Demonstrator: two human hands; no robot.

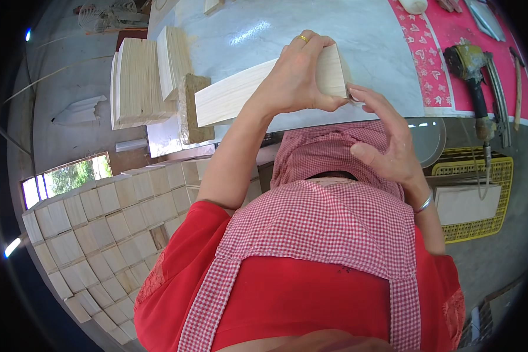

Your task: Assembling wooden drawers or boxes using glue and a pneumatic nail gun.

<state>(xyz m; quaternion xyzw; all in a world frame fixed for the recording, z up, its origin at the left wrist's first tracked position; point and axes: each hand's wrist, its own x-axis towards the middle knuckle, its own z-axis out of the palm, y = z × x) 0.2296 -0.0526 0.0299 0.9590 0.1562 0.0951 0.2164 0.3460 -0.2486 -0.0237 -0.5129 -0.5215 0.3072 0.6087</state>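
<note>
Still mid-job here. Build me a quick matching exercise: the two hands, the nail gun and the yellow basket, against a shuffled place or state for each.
Things
1. Left hand
2. Right hand
3. Nail gun
4. Yellow basket

Place or state
A. Lying on the pink cloth
B. Spread open, with a silver bracelet at its wrist
C. Below the tabletop on the right, with pale boards in it
D. Holding the pale wooden piece between thumb and fingers

Pairs: 1-D, 2-B, 3-A, 4-C

Beyond the board (234,91) there's room; stacks (138,82) block left.
</note>
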